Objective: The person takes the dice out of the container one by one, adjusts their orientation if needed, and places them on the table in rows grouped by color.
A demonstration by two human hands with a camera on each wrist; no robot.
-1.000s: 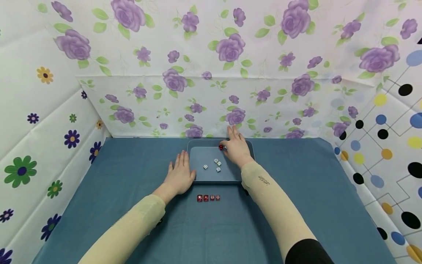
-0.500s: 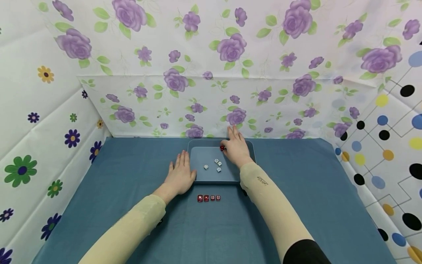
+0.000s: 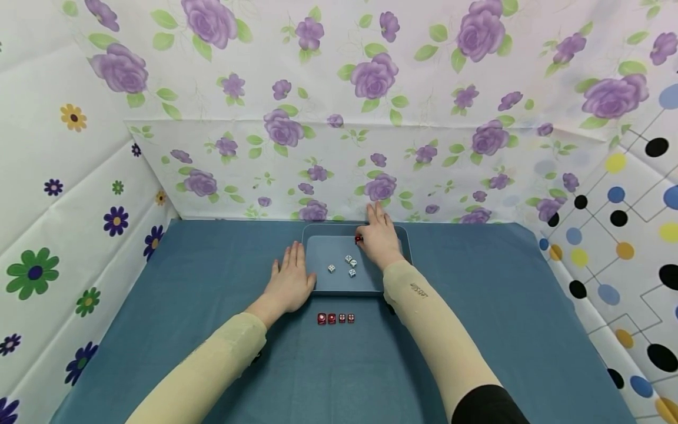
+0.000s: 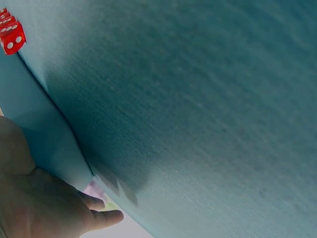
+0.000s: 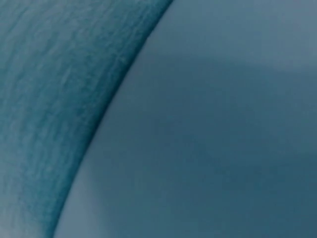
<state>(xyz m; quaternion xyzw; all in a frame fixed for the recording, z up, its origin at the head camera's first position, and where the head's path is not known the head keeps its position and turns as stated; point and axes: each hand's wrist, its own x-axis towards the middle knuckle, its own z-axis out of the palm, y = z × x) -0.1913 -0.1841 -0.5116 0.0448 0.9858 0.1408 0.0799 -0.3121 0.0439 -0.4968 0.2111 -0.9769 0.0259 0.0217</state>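
Note:
My right hand [image 3: 380, 238] is over the back right of a shallow blue-grey tray [image 3: 323, 282], its thumb and index finger pinching a red die [image 3: 358, 239] while the other fingers stretch forward. Several white dice [image 3: 352, 273] lie in the tray, left of and nearer than that hand. Flat against the tray's left side, my left hand [image 3: 288, 282] has straight fingers; the left wrist view shows part of this hand [image 4: 47, 206] too. In front of the tray, several red dice [image 3: 332, 318] form a row. The right wrist view has only tray and cloth, no hand.
A blue cloth [image 3: 212, 259] covers the table. Behind the tray rises a wall sheet [image 3: 233, 159] with purple roses, close to my right fingertips. Patterned sheets also stand at the left [image 3: 79, 235] and right [image 3: 625, 235].
The red die at my right hand has shifted slightly nearer and turned between the fingers. A white spot beside it earlier is now hidden. The left hand stays put.

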